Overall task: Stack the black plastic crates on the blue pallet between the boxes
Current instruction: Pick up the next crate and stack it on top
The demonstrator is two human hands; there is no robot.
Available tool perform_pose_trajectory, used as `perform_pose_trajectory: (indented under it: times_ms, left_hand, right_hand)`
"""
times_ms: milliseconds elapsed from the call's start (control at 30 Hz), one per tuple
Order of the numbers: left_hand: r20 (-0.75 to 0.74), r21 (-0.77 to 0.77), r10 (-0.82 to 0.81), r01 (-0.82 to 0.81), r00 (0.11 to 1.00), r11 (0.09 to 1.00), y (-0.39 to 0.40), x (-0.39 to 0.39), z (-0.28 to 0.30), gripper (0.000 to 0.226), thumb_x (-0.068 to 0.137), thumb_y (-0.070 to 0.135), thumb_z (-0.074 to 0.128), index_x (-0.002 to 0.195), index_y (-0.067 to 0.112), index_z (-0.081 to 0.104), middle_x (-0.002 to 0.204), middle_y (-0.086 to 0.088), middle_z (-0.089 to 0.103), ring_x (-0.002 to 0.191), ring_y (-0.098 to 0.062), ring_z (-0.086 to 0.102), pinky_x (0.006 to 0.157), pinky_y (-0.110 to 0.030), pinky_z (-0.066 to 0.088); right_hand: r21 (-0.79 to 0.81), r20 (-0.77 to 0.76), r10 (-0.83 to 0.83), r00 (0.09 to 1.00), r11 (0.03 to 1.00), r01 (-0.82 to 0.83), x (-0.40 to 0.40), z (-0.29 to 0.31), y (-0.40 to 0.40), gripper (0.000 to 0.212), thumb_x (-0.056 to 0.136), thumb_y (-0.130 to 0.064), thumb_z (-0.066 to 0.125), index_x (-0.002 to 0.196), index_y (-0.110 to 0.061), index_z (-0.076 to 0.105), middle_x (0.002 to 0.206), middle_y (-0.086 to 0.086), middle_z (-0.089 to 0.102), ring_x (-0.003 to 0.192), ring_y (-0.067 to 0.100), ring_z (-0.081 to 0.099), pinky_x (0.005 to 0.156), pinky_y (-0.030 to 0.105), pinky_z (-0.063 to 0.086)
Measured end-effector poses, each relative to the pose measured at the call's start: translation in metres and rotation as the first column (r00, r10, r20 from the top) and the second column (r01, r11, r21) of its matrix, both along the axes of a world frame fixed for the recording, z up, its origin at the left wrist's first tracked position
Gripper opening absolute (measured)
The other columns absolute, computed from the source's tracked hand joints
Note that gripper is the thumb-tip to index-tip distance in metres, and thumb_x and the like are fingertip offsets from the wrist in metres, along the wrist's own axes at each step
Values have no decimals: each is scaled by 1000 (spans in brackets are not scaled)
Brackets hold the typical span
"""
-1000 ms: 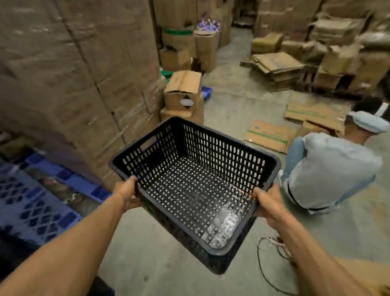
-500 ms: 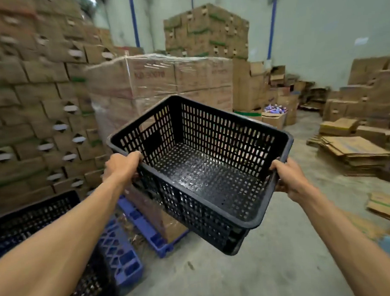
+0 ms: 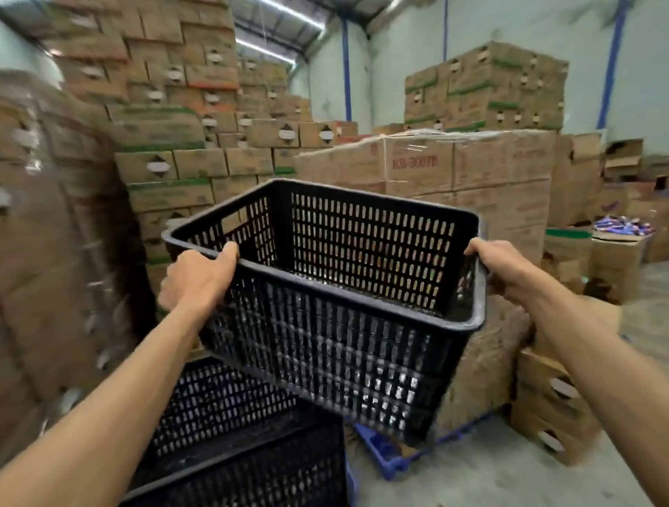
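Holding: black crate (image 3: 328, 330) — left hand (image 3: 196, 278), right hand (image 3: 498, 263), each grip closed on rim — raised above second crate (image 3: 234, 449), blue pallet (image 3: 391, 454) below.

A black plastic crate (image 3: 340, 326) has walls patterned with rows of small oval slots. A second black slotted crate (image 3: 234, 449) shows the same grid. Brown cardboard boxes (image 3: 191, 171) carry green bands and white diamond labels. A blue plastic pallet (image 3: 388, 456) lies on grey floor (image 3: 488, 480).

Both arms outstretched, left hand (image 3: 198, 279) and right hand (image 3: 499, 263) clenched
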State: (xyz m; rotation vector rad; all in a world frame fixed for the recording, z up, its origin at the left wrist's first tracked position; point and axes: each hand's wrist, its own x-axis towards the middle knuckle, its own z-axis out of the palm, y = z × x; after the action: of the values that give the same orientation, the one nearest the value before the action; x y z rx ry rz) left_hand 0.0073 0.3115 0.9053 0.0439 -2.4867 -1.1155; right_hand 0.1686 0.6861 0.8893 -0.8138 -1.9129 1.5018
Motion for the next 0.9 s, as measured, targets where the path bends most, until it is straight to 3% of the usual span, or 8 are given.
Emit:
perform_pose_trajectory:
  times_ms: [233,400,500,567,633,733,833,900]
  left_hand:
    - [180,-30,104,-100,978,995,-109,-31,-37,76,78,74,45,97,5,70,95,-14,74,88,-37,70,87,-47,56]
    - [196,-58,235,-228,952,972,-151,-33,-73,82,76,81,41,79,5,71,81,-13,73,75,-34,69,81,-43,57]
    - [135,-78,328,-320,935,944,-158,-25,-77,86,72,88,35,65,9,68,73,-12,68,68,-33,64,76,-43,55]
    - [6,-96,362,-360,932,928,-158,-18,-83,88,70,93,29,53,12,60,59,-9,62,58,-30,60,67,-40,55]
    - [-225,-114,324,-355,919,928,-155,-10,-90,83,72,92,30,49,15,51,49,-2,55,51,-29,56,54,-33,49]
    - [-481,-205,153,-281,863,938,-152,-7,-93,62,74,82,47,69,22,56,71,2,59,76,-25,57,58,-37,48]
    - [-388,-375,-53,-106,920,921,-151,-14,-82,55,75,73,56,103,28,67,110,1,61,117,-27,48,107,-52,34]
    - [-261,-526,-138,-21,955,850,-154,-17,-77,65,74,79,47,105,27,71,107,3,68,115,-24,56,114,-52,23]
  right_hand:
    - [-8,95,203,975,979,-203,-107,-7,-80,19,82,-20,54,88,-3,62,52,10,66,41,25,62,51,33,54]
    - [-3,210,275,938,960,-281,-163,-28,-119,35,87,-20,56,109,6,61,83,21,62,63,33,60,66,42,52]
    - [19,223,309,924,947,-321,-184,-24,-131,40,93,-21,54,118,10,58,93,21,66,66,31,61,47,28,52]
    - [220,265,234,936,930,-294,-193,-18,-134,49,96,-33,49,126,5,56,117,22,65,87,33,64,58,29,53]
    - [481,282,109,953,844,-239,-191,-11,-140,62,93,-49,51,136,-5,49,137,18,57,118,35,58,87,37,48]
    - [611,415,275,867,622,-490,-180,0,-162,71,87,-65,52,136,-14,53,137,13,56,123,32,54,98,39,46]
    - [502,600,556,575,297,-812,-150,6,-187,90,72,-88,40,133,-23,58,127,-6,60,116,15,57,96,34,45]
    - [494,637,632,440,103,-863,-133,0,-199,87,68,-90,43,128,-30,60,122,-12,65,110,7,61,95,29,48]
